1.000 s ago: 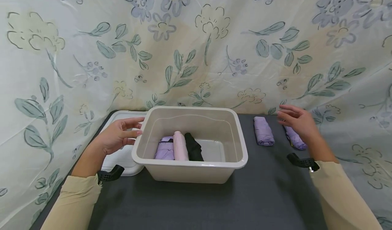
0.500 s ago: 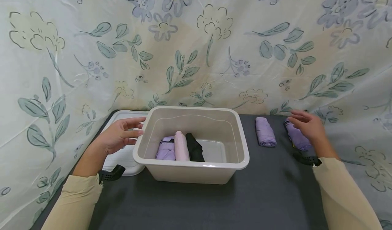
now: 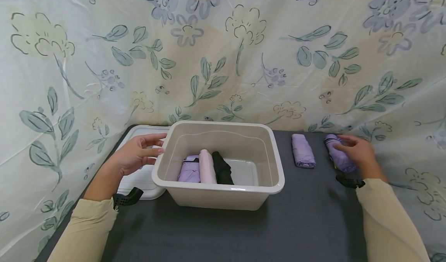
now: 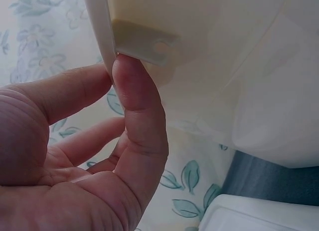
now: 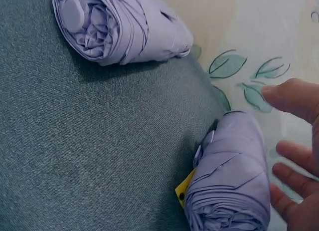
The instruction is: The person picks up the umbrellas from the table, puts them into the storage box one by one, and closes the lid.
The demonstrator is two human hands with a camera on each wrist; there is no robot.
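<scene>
My left hand [image 3: 139,152] touches the left rim of a beige plastic bin [image 3: 217,198], its thumb and fingertips right at the lip in the left wrist view. The bin holds a purple folded umbrella [image 3: 189,171], a pink roll [image 3: 206,167] and a black roll [image 3: 223,169]. Over at the right, my right hand [image 3: 359,153] hovers at another purple folded umbrella [image 3: 338,155]. In the right wrist view the thumb and fingers are spread beside this umbrella [image 5: 229,166], with a gap showing; a yellow tag [image 5: 183,187] sticks out from under it.
A similar purple folded umbrella [image 3: 303,150] lies between the bin and my right hand. A white lid [image 3: 139,184] lies on the dark grey table [image 3: 209,235] left of the bin, partly under its rim. A floral curtain [image 3: 209,60] hangs behind.
My right hand has moved right and lowered toward the farther purple umbrella, uncovering more of it. The left hand stays at the bin's rim.
</scene>
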